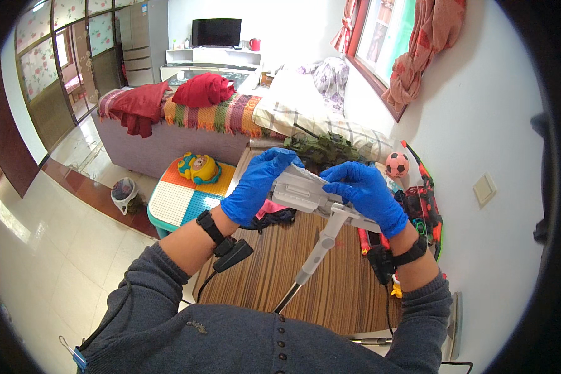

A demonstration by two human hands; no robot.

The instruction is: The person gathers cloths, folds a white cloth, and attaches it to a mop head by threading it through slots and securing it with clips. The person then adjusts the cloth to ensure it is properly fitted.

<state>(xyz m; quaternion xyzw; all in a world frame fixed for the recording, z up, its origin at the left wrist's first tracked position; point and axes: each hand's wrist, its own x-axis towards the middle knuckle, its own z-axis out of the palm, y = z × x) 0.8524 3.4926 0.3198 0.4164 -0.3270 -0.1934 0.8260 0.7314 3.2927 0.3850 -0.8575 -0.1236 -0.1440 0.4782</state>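
A flat mop is raised in front of me, its white and grey head [296,192] turned up toward me. Its pale handle [318,249] slants down toward my body. Along the far edge of the head runs a white cloth pad [306,174]. My left hand [255,187], in a blue glove, is closed with its fingers pinching the pad's left end. At the other end, my right hand [371,198], gloved alike, has thumb and fingers pinched on the pad, its palm beside the head's right part. The pad's far side is hidden.
Below lies a brown striped tabletop [243,280]. A toy tank [327,149], a pink ball [397,164] and red-black toys [421,206] sit beyond and right, near the wall. Left stand a coloured block table [168,198] with a yellow toy [199,168] and a waste bin [126,194].
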